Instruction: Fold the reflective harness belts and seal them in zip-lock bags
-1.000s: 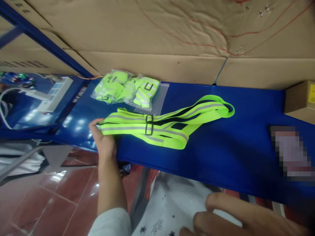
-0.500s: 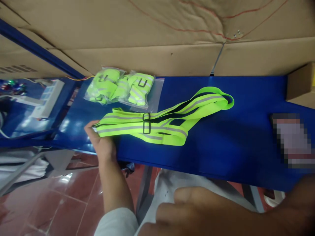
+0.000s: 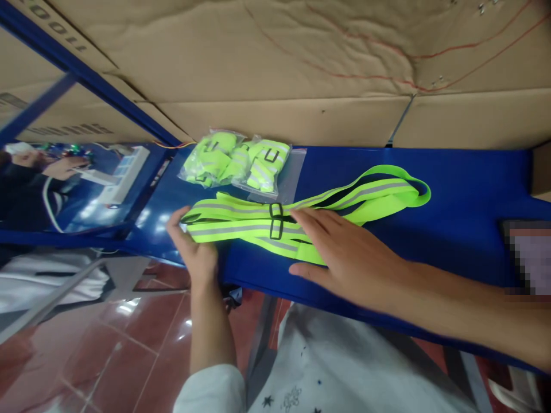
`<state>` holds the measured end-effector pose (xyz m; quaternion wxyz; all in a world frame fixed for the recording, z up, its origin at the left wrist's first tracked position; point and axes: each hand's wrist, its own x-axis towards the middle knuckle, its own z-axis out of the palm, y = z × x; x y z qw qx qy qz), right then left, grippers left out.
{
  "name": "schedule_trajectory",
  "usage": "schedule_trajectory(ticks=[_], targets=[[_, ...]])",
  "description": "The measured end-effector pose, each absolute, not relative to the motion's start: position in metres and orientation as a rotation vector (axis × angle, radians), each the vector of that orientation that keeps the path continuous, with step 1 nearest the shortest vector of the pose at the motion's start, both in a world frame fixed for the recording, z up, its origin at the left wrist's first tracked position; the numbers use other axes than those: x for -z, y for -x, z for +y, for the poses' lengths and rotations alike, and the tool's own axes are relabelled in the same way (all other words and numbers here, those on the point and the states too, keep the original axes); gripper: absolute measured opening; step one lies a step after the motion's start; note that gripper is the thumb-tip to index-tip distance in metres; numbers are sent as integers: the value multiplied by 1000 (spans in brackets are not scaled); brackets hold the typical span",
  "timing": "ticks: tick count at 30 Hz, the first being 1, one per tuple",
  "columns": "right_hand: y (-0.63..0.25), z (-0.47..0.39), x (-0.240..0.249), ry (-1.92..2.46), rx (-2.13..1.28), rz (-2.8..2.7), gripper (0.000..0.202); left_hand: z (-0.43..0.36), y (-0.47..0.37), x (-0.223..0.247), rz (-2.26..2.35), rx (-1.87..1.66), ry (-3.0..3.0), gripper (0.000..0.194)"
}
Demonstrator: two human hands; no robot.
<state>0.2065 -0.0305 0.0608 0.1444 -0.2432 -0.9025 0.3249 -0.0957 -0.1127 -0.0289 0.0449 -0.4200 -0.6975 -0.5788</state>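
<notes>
A neon yellow-green reflective strap (image 3: pixel 241 229) with grey stripes and two black buckles (image 3: pixel 276 221) lies stretched across the blue table (image 3: pixel 465 229). Its left end is pinched in my left hand (image 3: pixel 196 246). Over the strap's middle, just right of the buckles, is my right hand (image 3: pixel 336 241), palm down with fingers stretched and thumb apart; whether it presses on the strap I cannot tell. The strap's looped end reaches out beyond it to the right.
Clear bags with folded neon straps (image 3: pixel 267 166) lie behind the strap, by the cardboard wall (image 3: pixel 267 123). A blurred-out flat object (image 3: pixel 531 252) is at the right. Another person's hands (image 3: pixel 60 166) are near a white power strip (image 3: pixel 124 175) at far left.
My right hand has moved from the lower foreground up and forward over the strap, its fingers now extended. My left hand still holds the strap's end. The view has shifted somewhat left.
</notes>
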Motion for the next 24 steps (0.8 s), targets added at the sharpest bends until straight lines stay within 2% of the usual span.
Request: schedule_trajectory(ticks=[2,3,5,11,17,21,24], targets=[[-192,-12,-45,650,-836,-2644,102,-116,91,13,-2037,1617,1398,59],[-184,-7,-39,611,-820,-2634,113,-118,88,4,-1995,1563,1446,60],[-165,-4,-36,494,-812,-2572,121,-120,78,-21,-1938,1460,1528,62],[-133,7,-80,265,-1062,-2252,127,-113,29,-103,-1656,1259,1759,57],[-146,21,-86,202,-1333,-2025,130,-89,-10,-146,-1537,1298,1887,41],[-154,28,-85,207,-1465,-1848,127,-62,-26,-163,-1506,1474,1806,31],[-159,35,-88,286,-1592,-1815,112,-34,-29,-175,-1472,1726,1656,40]])
